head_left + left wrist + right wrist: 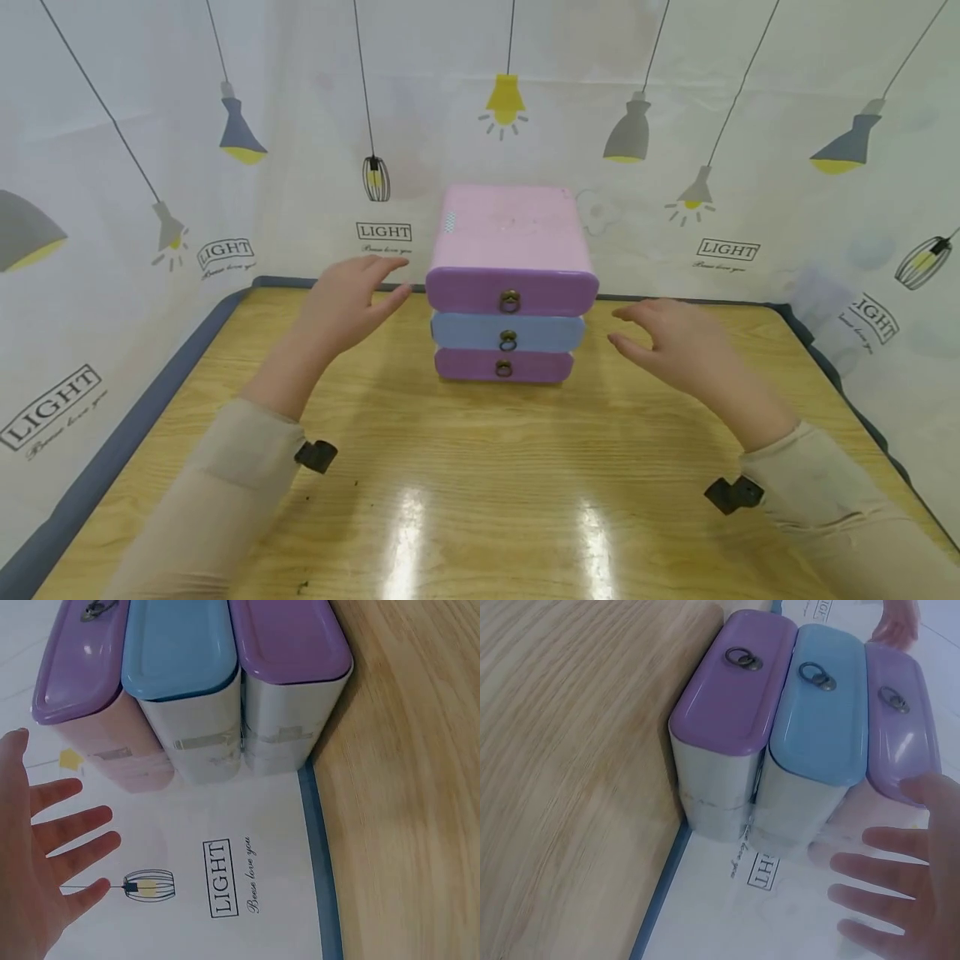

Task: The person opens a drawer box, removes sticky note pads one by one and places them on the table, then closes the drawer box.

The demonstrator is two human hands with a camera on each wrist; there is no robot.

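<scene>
A small three-drawer storage box (513,229) stands at the back of the table, with a pink top. Its top drawer (468,292) is purple, the middle drawer (468,331) light blue and the bottom drawer (465,365) purple. Each front bears a bronze ring pull (509,301), and all three drawers look closed. To the left of the box, my left hand (347,302) hovers with fingers spread and holds nothing. My right hand (678,343) is on the other side, fingers extended and likewise holding nothing. Gaps separate both hands from the box in the head view.
The wooden table (450,467) spreads out in front of the box. Behind and at both sides rises a white cloth (315,100) printed with hanging lamps. Its dark blue edge (172,367) runs along the table. Small black wrist cameras (317,456) sit on both sleeves.
</scene>
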